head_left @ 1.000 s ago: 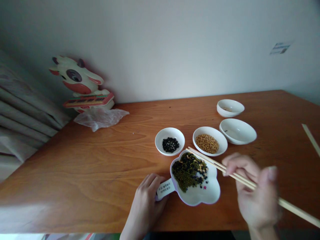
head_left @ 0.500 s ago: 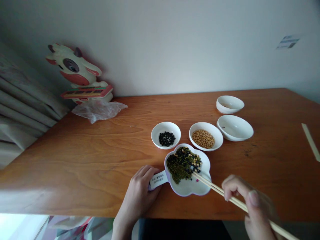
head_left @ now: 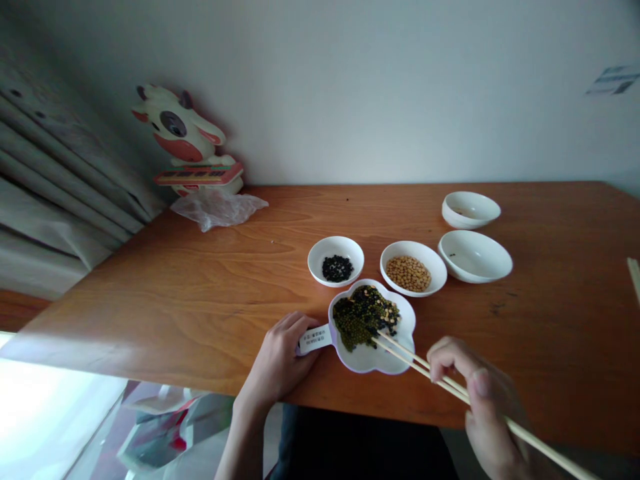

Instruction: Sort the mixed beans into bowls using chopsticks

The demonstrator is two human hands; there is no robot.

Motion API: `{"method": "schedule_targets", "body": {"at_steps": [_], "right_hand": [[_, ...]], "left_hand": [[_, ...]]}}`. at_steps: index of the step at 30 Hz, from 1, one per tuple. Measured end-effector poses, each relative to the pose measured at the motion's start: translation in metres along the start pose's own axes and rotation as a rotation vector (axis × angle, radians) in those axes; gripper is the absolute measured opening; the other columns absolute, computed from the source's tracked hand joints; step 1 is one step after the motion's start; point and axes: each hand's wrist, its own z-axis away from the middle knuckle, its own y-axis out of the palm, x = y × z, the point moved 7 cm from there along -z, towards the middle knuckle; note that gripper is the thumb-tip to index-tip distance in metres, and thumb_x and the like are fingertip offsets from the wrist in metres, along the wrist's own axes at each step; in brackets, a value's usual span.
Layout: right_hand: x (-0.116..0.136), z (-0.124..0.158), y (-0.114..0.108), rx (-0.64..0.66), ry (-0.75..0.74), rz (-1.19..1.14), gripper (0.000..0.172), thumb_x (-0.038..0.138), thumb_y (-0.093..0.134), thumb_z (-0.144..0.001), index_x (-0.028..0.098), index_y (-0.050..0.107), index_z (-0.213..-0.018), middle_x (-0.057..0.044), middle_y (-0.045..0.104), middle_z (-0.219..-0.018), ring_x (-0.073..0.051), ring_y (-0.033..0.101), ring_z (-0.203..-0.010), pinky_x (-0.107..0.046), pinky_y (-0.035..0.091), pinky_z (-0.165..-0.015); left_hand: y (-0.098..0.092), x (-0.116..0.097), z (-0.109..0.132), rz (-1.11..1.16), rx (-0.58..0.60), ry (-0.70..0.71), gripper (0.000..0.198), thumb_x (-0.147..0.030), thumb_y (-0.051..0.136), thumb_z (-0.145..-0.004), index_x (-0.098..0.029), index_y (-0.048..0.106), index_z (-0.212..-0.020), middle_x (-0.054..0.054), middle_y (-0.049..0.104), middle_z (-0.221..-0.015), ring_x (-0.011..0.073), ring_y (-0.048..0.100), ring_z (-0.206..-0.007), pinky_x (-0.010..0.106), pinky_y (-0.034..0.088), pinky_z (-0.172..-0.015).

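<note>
My left hand (head_left: 285, 360) is closed round the handle of a white flower-shaped bowl (head_left: 370, 361) with a purple rim. Mixed green, black and yellowish beans (head_left: 361, 315) lie in its upper left part. My right hand (head_left: 475, 393) holds a pair of wooden chopsticks (head_left: 425, 369), their tips a little apart at the lower edge of the beans. Whether a bean sits between the tips I cannot tell. Just behind stand a small white bowl of black beans (head_left: 337, 268) and another white bowl of yellow beans (head_left: 409, 273).
Two more white bowls (head_left: 475, 256) (head_left: 471, 210) stand at the right rear, each with a few specks inside. At the left back are a cow toy with a keyboard (head_left: 193, 143) and a crumpled plastic bag (head_left: 217, 209). A light wooden stick (head_left: 634, 277) lies at the right edge.
The chopstick tips have moved slightly left along the beans and spread apart. My view has shifted a little; my left hand keeps its hold on the handle.
</note>
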Motion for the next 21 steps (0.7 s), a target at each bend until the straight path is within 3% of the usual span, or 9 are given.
{"method": "schedule_targets", "body": {"at_steps": [12, 21], "right_hand": [[-0.015, 0.018, 0.001, -0.176, 0.076, -0.031, 0.063, 0.060, 0.020, -0.112, 0.025, 0.060, -0.077, -0.006, 0.062, -0.080, -0.024, 0.060, -0.078, -0.035, 0.048, -0.069], [-0.013, 0.015, 0.002, -0.125, 0.087, 0.022, 0.070, 0.073, 0.015, -0.107, 0.025, 0.058, -0.081, -0.004, 0.061, -0.080, -0.023, 0.059, -0.075, -0.034, 0.046, -0.067]], "left_hand": [[0.000, -0.001, 0.001, -0.013, -0.013, 0.032, 0.005, -0.023, 0.068, -0.100, -0.022, 0.071, -0.104, 0.005, 0.073, -0.100, 0.0221, 0.071, -0.091, 0.030, 0.053, -0.080], [0.003, 0.001, 0.000, 0.004, 0.010, 0.027, 0.009, -0.019, 0.068, -0.098, -0.022, 0.071, -0.107, 0.005, 0.072, -0.101, 0.0223, 0.070, -0.092, 0.030, 0.053, -0.080]]}}
